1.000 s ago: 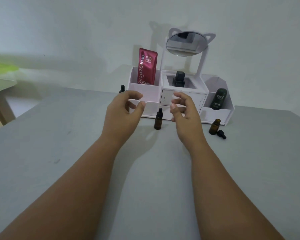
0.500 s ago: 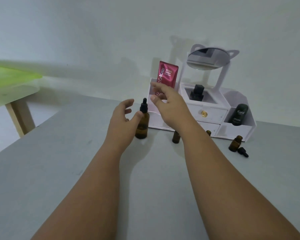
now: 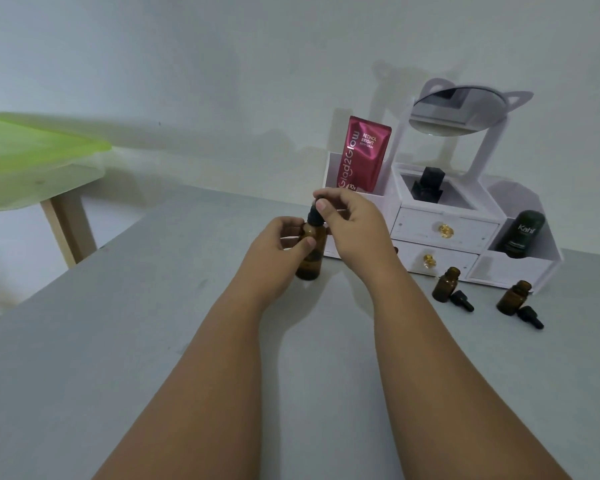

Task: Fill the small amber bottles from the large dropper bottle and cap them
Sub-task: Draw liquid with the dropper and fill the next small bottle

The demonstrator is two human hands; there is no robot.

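Across the grey counter (image 3: 136, 358), a person's left hand (image 3: 278, 249) wraps the big bottle (image 3: 310, 261), which stands upright at mid-counter. The right hand (image 3: 352, 226) has its fingers (image 3: 323, 205) curled in a pinch on the black dropper cap (image 3: 314, 218). Farther right, a small bottle (image 3: 445, 285) and its twin (image 3: 513, 298) stand uncapped before a white organizer (image 3: 444, 230). A loose lower hold during the twist could tip the bottle, and a hastily lifted dropper could drip.
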